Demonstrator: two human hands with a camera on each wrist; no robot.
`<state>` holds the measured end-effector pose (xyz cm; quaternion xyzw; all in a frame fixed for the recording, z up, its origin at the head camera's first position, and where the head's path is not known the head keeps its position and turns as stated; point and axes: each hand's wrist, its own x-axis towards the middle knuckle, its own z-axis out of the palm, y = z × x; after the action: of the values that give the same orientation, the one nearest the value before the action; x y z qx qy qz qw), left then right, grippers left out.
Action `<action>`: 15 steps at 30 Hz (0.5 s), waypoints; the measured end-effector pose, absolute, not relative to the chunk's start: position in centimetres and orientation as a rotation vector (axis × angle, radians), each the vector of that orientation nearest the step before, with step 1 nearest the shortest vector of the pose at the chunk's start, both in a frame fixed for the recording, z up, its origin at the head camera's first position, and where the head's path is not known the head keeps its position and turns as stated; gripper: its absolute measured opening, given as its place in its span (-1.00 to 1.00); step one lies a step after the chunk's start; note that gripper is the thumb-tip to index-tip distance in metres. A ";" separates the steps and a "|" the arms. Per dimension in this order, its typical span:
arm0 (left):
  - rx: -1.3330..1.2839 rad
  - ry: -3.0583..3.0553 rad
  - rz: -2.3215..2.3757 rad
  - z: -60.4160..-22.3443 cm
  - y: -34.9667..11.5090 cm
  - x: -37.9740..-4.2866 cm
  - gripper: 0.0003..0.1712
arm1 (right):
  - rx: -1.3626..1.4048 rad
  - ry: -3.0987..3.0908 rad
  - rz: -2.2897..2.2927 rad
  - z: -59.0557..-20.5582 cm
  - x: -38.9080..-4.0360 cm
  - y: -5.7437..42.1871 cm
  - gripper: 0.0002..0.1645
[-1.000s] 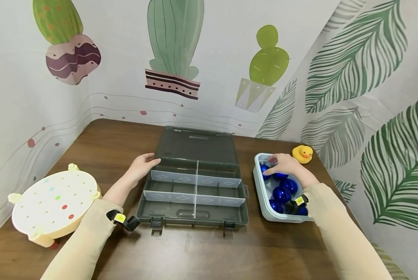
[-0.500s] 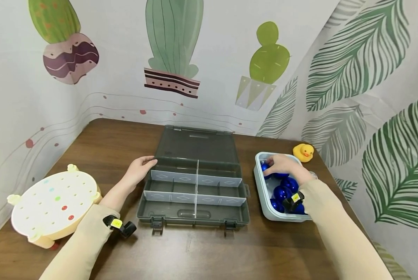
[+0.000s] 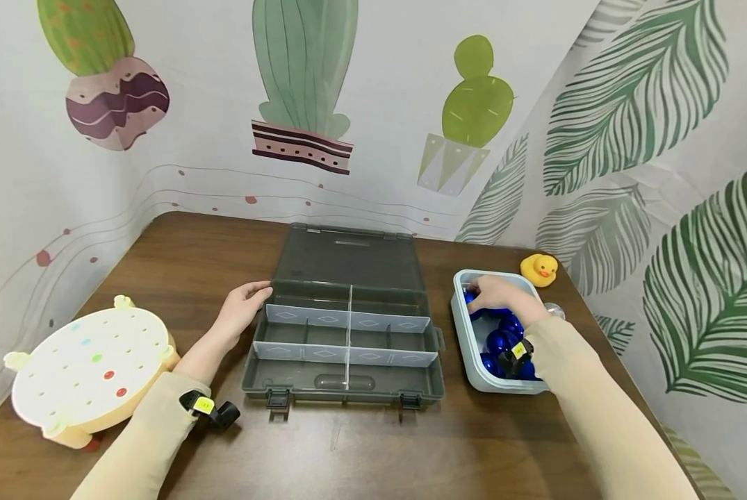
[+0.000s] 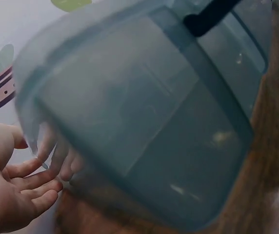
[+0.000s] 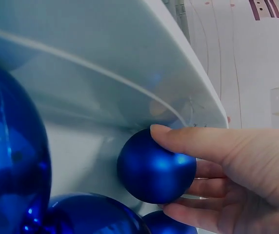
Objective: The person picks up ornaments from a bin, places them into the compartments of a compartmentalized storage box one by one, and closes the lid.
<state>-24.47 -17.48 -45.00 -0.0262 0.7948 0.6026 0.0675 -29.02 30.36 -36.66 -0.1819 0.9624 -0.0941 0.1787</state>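
My right hand reaches into the light blue bin. In the right wrist view its thumb and fingers grip a matte blue ball near the bin's end wall. Several glossy blue balls lie around it. My left hand is at the left side of a dark grey see-through organizer box, whose lid lies back. In the left wrist view its loosely bent fingertips meet the box's side wall. White dividers split the box into several compartments, with no balls in them.
A yellow rubber duck sits behind the bin at the back right. Just right of the bin is a small clear round object. On the left stands a pale yellow round pegboard-like stand with holes and coloured dots. A patterned cloth backs the table.
My right hand's fingers have settled lower in the bin and drawn in around a ball. The left hand stays by the box's side; the view has shifted slightly.
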 end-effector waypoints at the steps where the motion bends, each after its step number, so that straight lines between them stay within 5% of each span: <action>1: -0.081 2.391 1.820 -45.1 -17.5 -24.5 -0.39 | -0.516 2.722 -0.266 -36.7 -29.0 30.3 -0.27; 15: -0.101 2.406 1.857 -45.8 -17.5 -24.6 -0.39 | -0.508 2.787 -0.273 -35.7 -28.5 30.6 -0.25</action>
<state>-24.64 -17.46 -45.82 -0.0333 0.7902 0.6099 0.0501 -28.51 30.60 -35.67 -0.1766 0.9686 -0.0949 0.1474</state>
